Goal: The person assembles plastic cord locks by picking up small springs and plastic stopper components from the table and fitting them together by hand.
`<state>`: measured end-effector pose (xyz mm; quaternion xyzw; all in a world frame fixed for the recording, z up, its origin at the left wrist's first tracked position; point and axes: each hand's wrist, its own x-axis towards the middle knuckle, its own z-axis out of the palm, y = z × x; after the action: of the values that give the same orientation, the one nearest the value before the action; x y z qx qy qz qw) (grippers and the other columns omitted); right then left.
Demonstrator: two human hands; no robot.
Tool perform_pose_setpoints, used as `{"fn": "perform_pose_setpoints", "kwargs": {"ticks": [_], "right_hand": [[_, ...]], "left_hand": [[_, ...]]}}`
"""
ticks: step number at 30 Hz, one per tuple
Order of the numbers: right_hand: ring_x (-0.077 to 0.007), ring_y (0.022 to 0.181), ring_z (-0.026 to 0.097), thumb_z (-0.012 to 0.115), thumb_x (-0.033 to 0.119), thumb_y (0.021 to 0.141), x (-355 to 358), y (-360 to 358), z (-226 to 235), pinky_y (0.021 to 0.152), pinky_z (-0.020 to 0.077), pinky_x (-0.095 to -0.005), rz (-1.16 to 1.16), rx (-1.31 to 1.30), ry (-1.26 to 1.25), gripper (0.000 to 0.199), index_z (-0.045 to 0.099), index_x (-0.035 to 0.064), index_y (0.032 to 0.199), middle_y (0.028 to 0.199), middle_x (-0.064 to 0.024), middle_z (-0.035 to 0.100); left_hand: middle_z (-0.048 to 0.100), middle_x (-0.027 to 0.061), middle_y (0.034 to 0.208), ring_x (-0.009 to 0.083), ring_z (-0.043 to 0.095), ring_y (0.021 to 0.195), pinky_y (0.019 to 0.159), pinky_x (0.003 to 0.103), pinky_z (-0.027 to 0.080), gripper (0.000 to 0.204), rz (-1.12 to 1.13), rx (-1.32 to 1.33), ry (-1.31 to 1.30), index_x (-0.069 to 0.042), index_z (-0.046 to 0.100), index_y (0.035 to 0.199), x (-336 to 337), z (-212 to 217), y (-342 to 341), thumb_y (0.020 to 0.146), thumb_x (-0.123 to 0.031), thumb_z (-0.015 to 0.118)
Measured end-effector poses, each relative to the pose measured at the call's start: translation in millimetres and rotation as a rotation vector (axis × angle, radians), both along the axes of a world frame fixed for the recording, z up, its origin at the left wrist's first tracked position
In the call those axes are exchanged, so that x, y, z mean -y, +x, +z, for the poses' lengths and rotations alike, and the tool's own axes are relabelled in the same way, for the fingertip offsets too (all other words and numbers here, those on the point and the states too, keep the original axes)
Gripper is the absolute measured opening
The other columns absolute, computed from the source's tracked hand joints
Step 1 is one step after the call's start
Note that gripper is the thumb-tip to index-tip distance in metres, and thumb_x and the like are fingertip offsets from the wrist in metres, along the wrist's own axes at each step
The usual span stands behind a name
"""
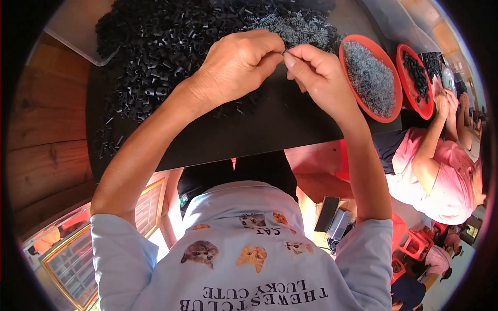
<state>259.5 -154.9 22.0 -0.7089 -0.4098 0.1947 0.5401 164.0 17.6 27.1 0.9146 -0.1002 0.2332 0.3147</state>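
Over the black table [207,147], my left hand [241,62] and my right hand [319,72] meet fingertip to fingertip. Both are closed in a pinch. A tiny dark bit shows where the fingertips join, too small and too covered to name. Short black plastic tube-like pieces [155,52] lie in a wide heap beyond and left of my left hand. Just past my fingers is a heap of small metal springs [306,28]. Close to the right of my right hand stands a red bowl [398,98] filled with grey springs [369,78].
Farther right, a second red bowl [427,110] holds black pieces [416,78]. A co-worker in a pink top [443,171] sits beyond it, hands above the table. A translucent bin [78,33] is at the far left. Red stools [415,243] stand at the lower right.
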Motion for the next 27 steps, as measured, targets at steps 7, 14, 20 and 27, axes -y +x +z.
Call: {"fn": "perform_pose_setpoints", "kwargs": {"ticks": [7, 14, 20, 27], "right_hand": [[-0.0058, 0.056, 0.049, 0.053, 0.032, 0.100, -4, 3, 3, 0.051, 0.0390, -0.0225, -0.014, -0.216, -0.070, 0.037, 0.063, 0.0002, 0.085, 0.066, -0.0013, 0.057], [-0.0067, 0.059, 0.050, 0.060, 0.020, 0.096, -7, 2, -1, 0.054, 0.0400, -0.0227, -0.064, -0.113, 0.044, 0.023, 0.063, -0.0002, 0.086, 0.065, -0.0004, 0.057], [-0.0137, 0.067, 0.057, 0.060, 0.000, 0.090, -10, 0, -13, 0.061, 0.0458, -0.0272, -0.049, 0.157, 0.163, 0.003, 0.062, -0.0011, 0.092, 0.076, -0.0067, 0.061], [-0.0254, 0.065, 0.059, 0.060, 0.008, 0.093, -14, -2, -15, 0.060, 0.0473, -0.0331, -0.092, 0.414, 0.200, 0.011, 0.060, -0.0021, 0.090, 0.075, -0.0126, 0.060]], "left_hand": [[0.064, 0.0049, 0.087, 0.0134, 0.061, 0.076, 0.066, 0.026, 0.048, 0.007, -0.022, 0.013, -0.214, -0.001, 0.065, 0.096, 2, -3, 0, 0.090, -0.001, 0.064], [0.064, 0.0049, 0.088, 0.0142, 0.061, 0.076, 0.068, 0.026, 0.048, 0.005, 0.107, 0.034, -0.148, 0.000, 0.066, 0.092, 3, -4, -1, 0.089, -0.004, 0.067], [0.060, 0.0000, 0.076, 0.0103, 0.057, 0.073, 0.064, 0.025, 0.045, 0.015, 0.173, -0.334, -0.451, 0.000, 0.065, 0.090, 0, 4, 2, 0.092, -0.014, 0.061], [0.057, -0.0030, 0.074, 0.0055, 0.050, 0.069, 0.061, 0.022, 0.042, 0.017, 0.150, -0.503, -0.738, 0.000, 0.062, 0.091, 1, 3, 2, 0.094, -0.017, 0.059]]}}
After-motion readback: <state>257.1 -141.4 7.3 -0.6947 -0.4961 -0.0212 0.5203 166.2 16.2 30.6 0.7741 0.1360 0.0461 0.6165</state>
